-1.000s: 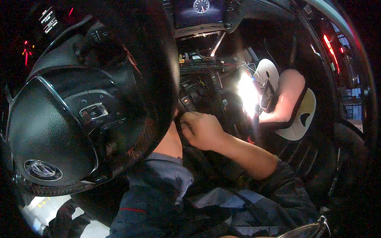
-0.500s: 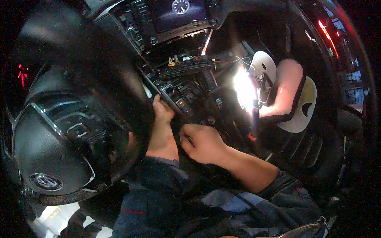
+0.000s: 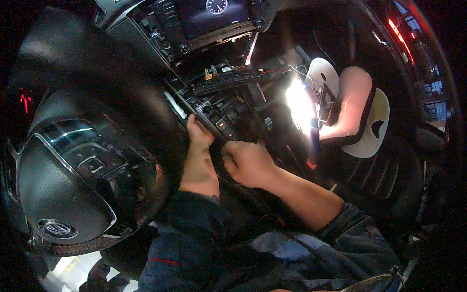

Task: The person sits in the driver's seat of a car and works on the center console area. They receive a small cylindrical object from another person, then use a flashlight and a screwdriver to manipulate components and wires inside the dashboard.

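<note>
The left hand (image 3: 198, 134) is reaching along one console (image 3: 224, 127) at its left edge, the right hand (image 3: 250, 163) is curling by its near end, and whether their partly hidden fingers (image 3: 231, 148) are holding anything I cannot tell.

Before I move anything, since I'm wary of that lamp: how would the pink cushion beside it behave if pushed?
The pink cushion would probably squash, since it looks rounded and padded. Its bent shape should hinder rolling, and its puffiness suggests lightness.
</note>
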The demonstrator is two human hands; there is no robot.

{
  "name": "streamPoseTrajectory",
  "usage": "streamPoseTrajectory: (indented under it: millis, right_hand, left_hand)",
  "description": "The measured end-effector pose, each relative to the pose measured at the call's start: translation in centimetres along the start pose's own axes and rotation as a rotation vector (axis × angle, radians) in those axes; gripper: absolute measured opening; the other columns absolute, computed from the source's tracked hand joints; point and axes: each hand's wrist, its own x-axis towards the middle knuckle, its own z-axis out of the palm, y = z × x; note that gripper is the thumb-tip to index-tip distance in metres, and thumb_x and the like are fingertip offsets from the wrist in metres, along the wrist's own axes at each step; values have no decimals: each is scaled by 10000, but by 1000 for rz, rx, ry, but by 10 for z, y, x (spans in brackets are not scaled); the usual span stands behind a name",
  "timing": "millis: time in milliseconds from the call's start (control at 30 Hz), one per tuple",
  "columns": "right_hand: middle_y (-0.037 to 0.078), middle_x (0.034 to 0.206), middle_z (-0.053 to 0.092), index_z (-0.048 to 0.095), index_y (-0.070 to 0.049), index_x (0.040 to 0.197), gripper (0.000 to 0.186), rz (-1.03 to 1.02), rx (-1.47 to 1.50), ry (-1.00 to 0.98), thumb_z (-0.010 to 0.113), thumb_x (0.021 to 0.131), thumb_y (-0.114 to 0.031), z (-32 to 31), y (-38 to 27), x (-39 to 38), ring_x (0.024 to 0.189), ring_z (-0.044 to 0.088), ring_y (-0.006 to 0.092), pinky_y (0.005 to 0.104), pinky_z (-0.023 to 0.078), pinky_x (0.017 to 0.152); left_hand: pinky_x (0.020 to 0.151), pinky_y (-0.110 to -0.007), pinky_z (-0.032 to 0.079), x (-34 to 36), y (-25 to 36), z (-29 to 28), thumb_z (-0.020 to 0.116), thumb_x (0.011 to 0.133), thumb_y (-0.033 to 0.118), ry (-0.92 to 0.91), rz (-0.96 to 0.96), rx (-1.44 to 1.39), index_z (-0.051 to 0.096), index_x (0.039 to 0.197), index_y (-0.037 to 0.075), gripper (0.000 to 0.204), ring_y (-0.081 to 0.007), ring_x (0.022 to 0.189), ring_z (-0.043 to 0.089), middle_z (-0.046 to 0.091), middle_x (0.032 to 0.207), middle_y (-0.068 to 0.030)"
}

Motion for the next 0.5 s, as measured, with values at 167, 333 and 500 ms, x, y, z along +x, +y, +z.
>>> streamPoseTrajectory:
  millis: [167,333,500]
  right_hand:
    - [226,899,693,631,-45,936,176,17,-42,-31,602,895,-214,2,1,3,843,677,447,557,544,756]
    - [233,912,693,633,-43,947,191,48,-45,-46,599,899,-224,2,4,4,845,677,450,561,542,758]
    - [232,911,693,630,-43,942,189,60,-44,-53,605,897,-225,1,4,5,841,675,453,563,542,757]
  left_hand:
    - [1028,-525,471,3,-2,-2,445,979,448,53,11,20,665,1191,105,459,-325,1111,629,693,1171,-105]
    - [1004,-531,497,0,-4,1,466,989,394,201,21,-23,679,1126,94,393,-310,1075,651,715,1122,-95]
    - [984,-521,512,-4,0,0,486,983,386,39,-12,3,681,1115,99,371,-309,1048,662,716,1110,-93]
